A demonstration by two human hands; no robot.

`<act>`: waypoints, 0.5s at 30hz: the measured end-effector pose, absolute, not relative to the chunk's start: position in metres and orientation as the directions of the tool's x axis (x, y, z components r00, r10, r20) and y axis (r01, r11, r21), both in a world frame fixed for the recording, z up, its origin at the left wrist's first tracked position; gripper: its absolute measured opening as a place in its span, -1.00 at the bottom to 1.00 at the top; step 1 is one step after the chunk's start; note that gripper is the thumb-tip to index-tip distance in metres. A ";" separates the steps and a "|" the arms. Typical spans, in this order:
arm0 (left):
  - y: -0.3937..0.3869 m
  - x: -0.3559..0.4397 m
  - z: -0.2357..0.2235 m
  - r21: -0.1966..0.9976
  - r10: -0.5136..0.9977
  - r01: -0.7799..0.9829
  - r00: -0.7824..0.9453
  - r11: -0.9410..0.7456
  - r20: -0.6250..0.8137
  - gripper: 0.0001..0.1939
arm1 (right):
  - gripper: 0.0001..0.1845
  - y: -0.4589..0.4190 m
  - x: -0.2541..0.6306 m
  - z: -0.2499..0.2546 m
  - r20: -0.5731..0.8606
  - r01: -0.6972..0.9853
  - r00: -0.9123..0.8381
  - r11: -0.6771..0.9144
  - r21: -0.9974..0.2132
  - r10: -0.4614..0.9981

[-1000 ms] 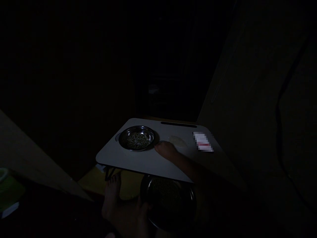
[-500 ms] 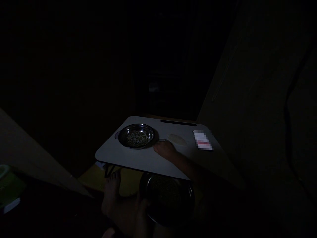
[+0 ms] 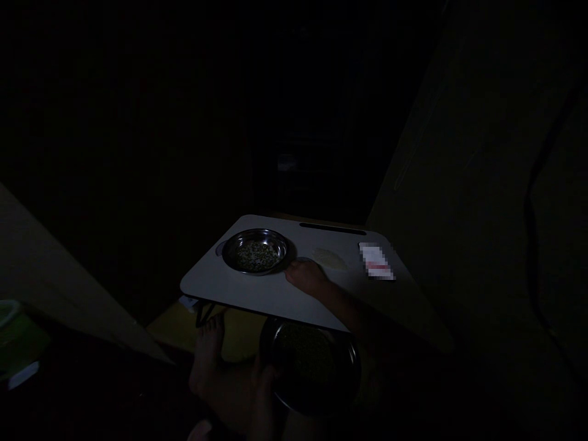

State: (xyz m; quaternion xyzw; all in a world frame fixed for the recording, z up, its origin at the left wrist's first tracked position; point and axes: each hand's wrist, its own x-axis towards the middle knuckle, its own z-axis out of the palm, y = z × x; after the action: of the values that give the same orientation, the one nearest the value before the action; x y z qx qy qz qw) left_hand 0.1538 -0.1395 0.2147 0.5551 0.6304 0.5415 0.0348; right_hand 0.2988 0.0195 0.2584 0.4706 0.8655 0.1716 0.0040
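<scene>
The scene is very dark. A small white lap table (image 3: 257,294) carries a steel bowl (image 3: 229,251) with greenish grains in it. My right hand (image 3: 307,275) rests on the tabletop just right of that bowl, fingers curled together; what they hold, if anything, is too dark to see. Below the table's front edge, my left hand (image 3: 261,386) grips the rim of a second, larger steel bowl (image 3: 351,373) that holds green grains.
A small pale heap (image 3: 329,258) and a white and red card (image 3: 376,261) lie on the table's right part. A slot (image 3: 332,228) runs along its far edge. A bare foot (image 3: 206,355) lies under the table on a yellow floor. Dark walls stand close on both sides.
The view has shifted slightly. My right hand stays beside the small bowl and my left hand keeps its hold on the large bowl.
</scene>
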 end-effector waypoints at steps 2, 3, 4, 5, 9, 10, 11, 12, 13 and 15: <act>-0.140 0.154 0.212 0.718 0.708 0.665 -0.404 -0.207 0.579 -0.25 | -0.68 0.019 0.299 0.257 0.172 0.804 -0.574 0.510 0.307 0.801; -0.140 0.153 0.212 0.710 0.702 0.674 -0.406 -0.203 0.586 -0.25 | -0.69 0.019 0.300 0.257 0.190 0.803 -0.579 0.512 0.306 0.793; -0.139 0.153 0.211 0.704 0.701 0.682 -0.404 -0.197 0.588 -0.26 | -0.69 0.019 0.300 0.256 0.208 0.804 -0.579 0.510 0.305 0.788; -0.139 0.152 0.210 0.697 0.702 0.690 -0.399 -0.193 0.590 -0.27 | -0.70 0.018 0.301 0.255 0.222 0.803 -0.583 0.512 0.303 0.782; -0.138 0.149 0.208 0.695 0.706 0.700 -0.406 -0.168 0.580 -0.28 | -0.71 0.015 0.304 0.253 0.253 0.800 -0.591 0.518 0.302 0.766; -0.138 0.148 0.207 0.700 0.705 0.697 -0.416 -0.159 0.574 -0.27 | -0.71 0.013 0.305 0.253 0.255 0.797 -0.597 0.523 0.303 0.761; -0.138 0.147 0.206 0.704 0.706 0.694 -0.422 -0.151 0.568 -0.26 | -0.71 0.012 0.305 0.253 0.258 0.795 -0.600 0.526 0.303 0.758; -0.138 0.147 0.204 0.706 0.709 0.693 -0.424 -0.146 0.563 -0.25 | -0.71 0.011 0.306 0.254 0.260 0.794 -0.601 0.527 0.303 0.756; -0.137 0.146 0.203 0.703 0.710 0.696 -0.420 -0.148 0.565 -0.25 | -0.71 0.009 0.306 0.254 0.266 0.796 -0.599 0.525 0.302 0.755; -0.137 0.145 0.199 0.698 0.711 0.698 -0.409 -0.160 0.572 -0.26 | -0.71 0.007 0.307 0.255 0.277 0.803 -0.591 0.516 0.298 0.758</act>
State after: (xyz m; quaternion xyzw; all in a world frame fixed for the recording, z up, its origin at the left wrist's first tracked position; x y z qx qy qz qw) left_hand 0.1447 -0.1369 0.1990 0.5435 0.6480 0.5336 0.0063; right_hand 0.3070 0.0072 0.2549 0.4491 0.8690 0.2004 -0.0556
